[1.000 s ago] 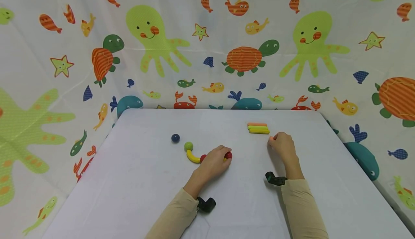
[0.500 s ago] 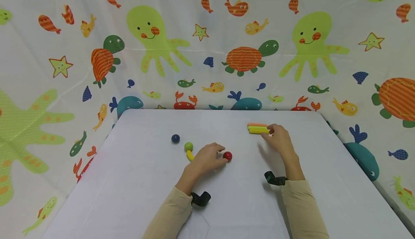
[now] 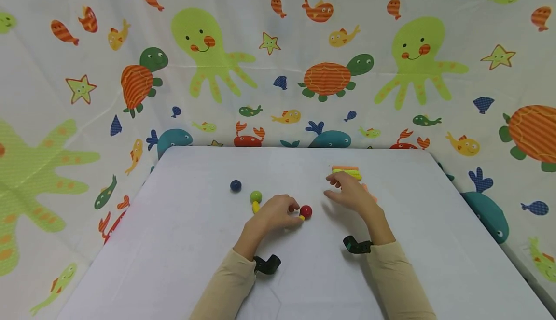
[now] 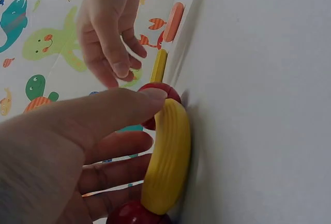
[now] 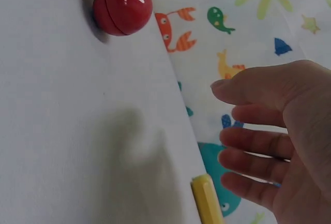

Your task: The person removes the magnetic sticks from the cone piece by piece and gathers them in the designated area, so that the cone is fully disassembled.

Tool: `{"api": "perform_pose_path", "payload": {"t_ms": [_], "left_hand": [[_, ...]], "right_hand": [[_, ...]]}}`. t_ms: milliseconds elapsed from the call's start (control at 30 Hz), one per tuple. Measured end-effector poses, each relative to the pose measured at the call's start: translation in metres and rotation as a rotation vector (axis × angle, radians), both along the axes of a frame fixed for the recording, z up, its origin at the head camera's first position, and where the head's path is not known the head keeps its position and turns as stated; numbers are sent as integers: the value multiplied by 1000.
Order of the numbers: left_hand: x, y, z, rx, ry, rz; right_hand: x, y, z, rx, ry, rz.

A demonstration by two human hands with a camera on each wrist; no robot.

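Note:
In the head view my left hand (image 3: 275, 214) hovers low over a row of toy pieces, covering its middle. Its thumb touches the end of a yellow banana-shaped piece (image 4: 168, 157) by a red ball (image 3: 306, 212), and the other fingers lie loosely behind the banana. A second red ball (image 4: 135, 213) sits at the banana's lower end in the left wrist view. At the row's left end are a green ball (image 3: 256, 196) and a second yellow curved piece (image 3: 255, 207). My right hand (image 3: 349, 193) hangs above the table with relaxed, parted fingers and holds nothing.
Just beyond my right hand lie an orange stick (image 3: 345, 168) and yellow sticks (image 3: 357, 175) side by side. Another orange stick (image 3: 370, 192) is partly hidden by that hand. A dark blue ball (image 3: 235, 186) stands at the left on the white table (image 3: 173, 243).
My left hand has drawn back to the left, uncovering the red ball. My right hand has moved left past the sticks, its fingers parting, and an orange stick now shows behind it.

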State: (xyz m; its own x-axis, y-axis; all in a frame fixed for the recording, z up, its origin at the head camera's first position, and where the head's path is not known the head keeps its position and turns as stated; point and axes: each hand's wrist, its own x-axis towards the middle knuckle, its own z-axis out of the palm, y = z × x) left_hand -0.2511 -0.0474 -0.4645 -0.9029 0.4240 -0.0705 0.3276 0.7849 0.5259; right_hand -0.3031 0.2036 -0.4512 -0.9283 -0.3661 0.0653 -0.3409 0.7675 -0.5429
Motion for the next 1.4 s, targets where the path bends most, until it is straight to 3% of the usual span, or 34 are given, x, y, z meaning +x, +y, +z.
{"api": "perform_pose_path", "payload": {"t_ms": [200,467,833,1167,1400], "left_hand": [[-1,4,-7,-7,-5,-5],[1,9,-9,-10,55,-13],[0,13,-16,62,116,11],[3,15,-16,22,128,-1],[2,15,-18,5,152,2]], "right_hand": [[6,-14,1,4,-56,128],[10,-25,-3,13,-113,256],[12,-36,-9,0,-170,314],[12,-40,-13,25,-143,358],[13,-43,-13,63,-135,341]]}}
